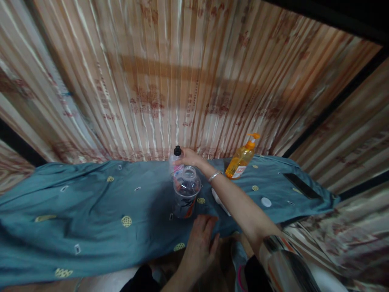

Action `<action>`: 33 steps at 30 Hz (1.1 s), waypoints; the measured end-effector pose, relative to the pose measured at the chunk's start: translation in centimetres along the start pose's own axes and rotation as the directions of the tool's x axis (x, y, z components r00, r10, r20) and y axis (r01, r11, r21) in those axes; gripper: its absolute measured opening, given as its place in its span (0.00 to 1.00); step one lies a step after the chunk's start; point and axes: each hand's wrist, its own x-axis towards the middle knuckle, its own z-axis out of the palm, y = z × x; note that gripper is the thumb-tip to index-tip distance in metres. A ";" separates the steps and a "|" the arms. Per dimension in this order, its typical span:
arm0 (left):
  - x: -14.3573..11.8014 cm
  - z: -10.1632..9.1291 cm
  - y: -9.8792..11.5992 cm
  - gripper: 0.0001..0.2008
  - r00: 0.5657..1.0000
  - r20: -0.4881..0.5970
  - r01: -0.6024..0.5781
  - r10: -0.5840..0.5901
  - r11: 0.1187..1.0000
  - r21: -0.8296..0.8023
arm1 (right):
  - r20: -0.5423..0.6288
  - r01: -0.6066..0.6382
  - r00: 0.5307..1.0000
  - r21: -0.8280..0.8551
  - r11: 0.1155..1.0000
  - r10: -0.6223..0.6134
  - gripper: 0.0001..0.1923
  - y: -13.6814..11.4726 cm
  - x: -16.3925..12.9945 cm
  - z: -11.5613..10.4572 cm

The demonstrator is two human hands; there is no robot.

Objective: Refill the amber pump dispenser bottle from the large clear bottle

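Note:
My right hand reaches forward and grips a small clear bottle with a black cap standing at the far edge of the teal cloth-covered table. A silver bangle sits on that wrist. Just in front stands an open clear plastic bottle with a label near its base. My left hand rests flat on the cloth at the near edge, fingers apart, just below the open bottle.
An orange pump bottle stands at the back right. A white round cap and a white flat object lie on the cloth to the right. A dark flat object lies far right. A striped curtain hangs behind.

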 end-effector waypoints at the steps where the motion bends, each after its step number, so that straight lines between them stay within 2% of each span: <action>1: 0.0 0.0 0.0 0.20 1.000 0.004 0.004 -0.004 1.000 -0.009 | -0.015 -0.004 1.000 -0.016 1.000 0.004 0.24 0.1 -0.3 -0.2; 6: 0.2 0.5 0.0 0.20 1.000 0.017 0.025 -0.024 0.998 -0.065 | -0.101 -0.071 0.993 -0.111 0.991 0.060 0.20 0.5 -3.2 -2.3; 10: 0.1 1.6 -0.5 0.22 0.998 0.017 0.064 -0.062 0.990 -0.126 | -0.154 -0.139 0.982 -0.177 0.974 0.113 0.19 0.8 -7.4 -4.3; 17: -0.3 4.6 -2.6 0.39 0.973 -0.071 0.198 -0.221 0.949 -0.244 | -0.218 -0.258 0.953 -0.211 0.943 0.212 0.20 0.4 -16.6 -6.1; 21: -0.6 5.7 -3.3 0.46 0.938 -0.126 0.274 -0.322 0.915 -0.298 | -0.216 -0.232 0.954 -0.103 0.967 0.206 0.17 -0.2 -20.5 -6.3; 28: 0.2 5.9 -4.0 0.51 0.887 -0.110 0.383 -0.449 0.846 -0.372 | -0.170 -0.133 0.977 0.000 0.991 0.131 0.18 -0.9 -23.7 -5.8; 33: 1.6 5.6 -4.9 0.52 0.861 -0.071 0.430 -0.503 0.797 -0.424 | -0.125 -0.113 0.985 0.064 0.991 0.121 0.26 -1.2 -24.5 -5.0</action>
